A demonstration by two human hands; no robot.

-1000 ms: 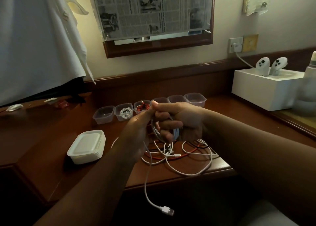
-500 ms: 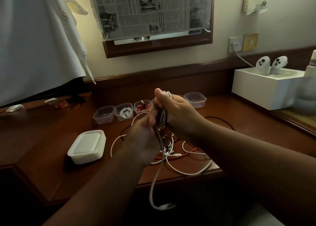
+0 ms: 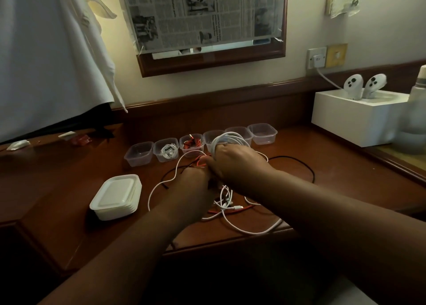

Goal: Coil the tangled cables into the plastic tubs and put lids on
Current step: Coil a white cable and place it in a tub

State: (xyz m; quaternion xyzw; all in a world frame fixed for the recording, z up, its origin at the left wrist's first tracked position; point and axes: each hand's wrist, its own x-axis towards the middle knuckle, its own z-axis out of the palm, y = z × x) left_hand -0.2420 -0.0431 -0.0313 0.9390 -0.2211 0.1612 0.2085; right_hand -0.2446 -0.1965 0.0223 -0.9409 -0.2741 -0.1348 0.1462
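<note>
- The right hand (image 3: 232, 160) is held over the wooden desk (image 3: 322, 166), knuckles up, fingers curled around a white cable coil (image 3: 228, 140); the loops rise out past the fingertips on the far side of the hand, just in front of the row of tubs.
- The left hand (image 3: 193, 180) sits right against the right one, at its near-left side. Its fingers are bent in toward a strand, but whether they actually pinch it I cannot tell.
- A loose white strand (image 3: 166, 182) arcs out to the left from between the hands and rests on the desk.
- Below the hands lies the tangle of cables (image 3: 228, 206), white and orange, with a black cable (image 3: 297, 164) looping off to the right.
- Six clear plastic tubs (image 3: 262, 133) stand in a row behind; the second from the left holds a white cable, the third an orange one.
- A stack of lids (image 3: 116, 196) sits to the left, well apart from the hands.
</note>
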